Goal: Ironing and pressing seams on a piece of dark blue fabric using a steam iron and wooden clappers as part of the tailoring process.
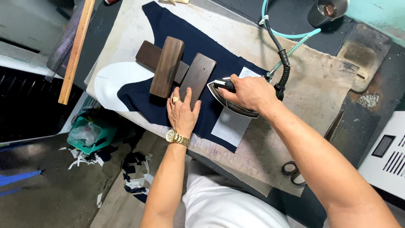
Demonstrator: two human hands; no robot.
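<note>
Stained pressing table (320, 84); fabric scraps (135, 177) litter floor.

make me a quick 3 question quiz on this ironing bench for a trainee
1. True or false: the right hand grips the iron.
2. What does the left hand press on? A) the wooden ruler B) a wooden block C) the scissors
3. What colour is the fabric under the blocks?

Key
1. True.
2. B; its fingers lie flat on the lower end of the block nearest the iron.
3. Dark navy, with white pieces at its left and beneath the iron.
</note>
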